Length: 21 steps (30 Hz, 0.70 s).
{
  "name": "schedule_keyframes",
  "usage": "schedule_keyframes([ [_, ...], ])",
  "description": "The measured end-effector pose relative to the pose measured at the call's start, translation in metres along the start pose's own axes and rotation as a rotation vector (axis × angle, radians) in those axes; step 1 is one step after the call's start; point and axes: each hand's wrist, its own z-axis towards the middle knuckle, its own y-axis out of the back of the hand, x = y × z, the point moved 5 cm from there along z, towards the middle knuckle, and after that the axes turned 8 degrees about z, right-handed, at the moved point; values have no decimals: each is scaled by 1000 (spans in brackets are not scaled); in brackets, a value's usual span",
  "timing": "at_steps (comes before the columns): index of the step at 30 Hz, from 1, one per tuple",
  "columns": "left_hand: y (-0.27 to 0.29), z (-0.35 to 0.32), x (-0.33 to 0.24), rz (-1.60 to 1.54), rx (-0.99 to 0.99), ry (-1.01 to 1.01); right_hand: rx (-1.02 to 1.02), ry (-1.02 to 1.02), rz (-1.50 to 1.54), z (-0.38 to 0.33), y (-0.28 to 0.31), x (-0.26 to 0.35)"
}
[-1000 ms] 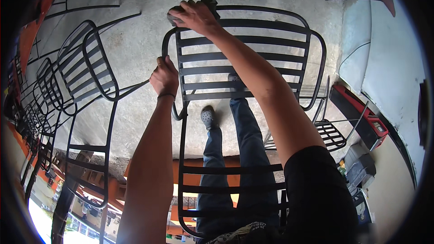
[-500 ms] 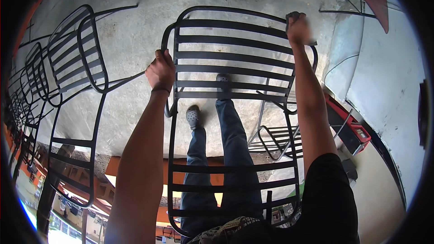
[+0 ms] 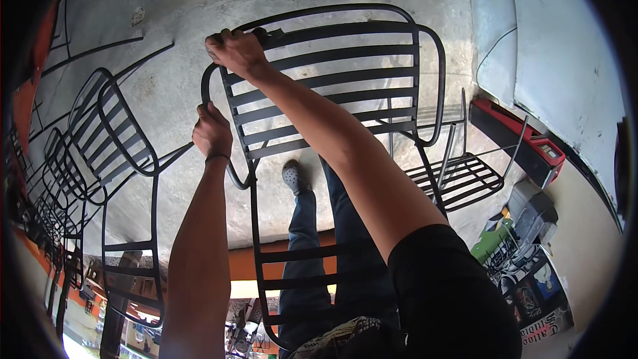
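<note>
Left side of frame: several black slatted chairs (image 3: 129,246), standing close together. Upper left: bare grey concrete floor (image 3: 179,0). Right of centre, I note another slatted seat (image 3: 458,181). Further right: a red-and-black case (image 3: 515,136) near a pale wall (image 3: 565,60). Lower right: a green object (image 3: 490,240), kind unclear.

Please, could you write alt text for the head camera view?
A person's left hand grips the side of a black slatted chair, while the right hand holds what looks like dark cloth at its upper left corner. Similar chairs stand at the left.
</note>
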Motion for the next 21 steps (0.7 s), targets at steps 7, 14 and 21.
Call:
schedule_keyframes([
  [7,-1,-1,7,16,7,18,47,-10,-283,-67,109,-138],
  [14,-2,-1,5,-59,37,38,98,-411,-604,-101,209,-226],
  [21,-1,1,11,-58,8,26,-110,-511,-184,-88,92,-60],
])
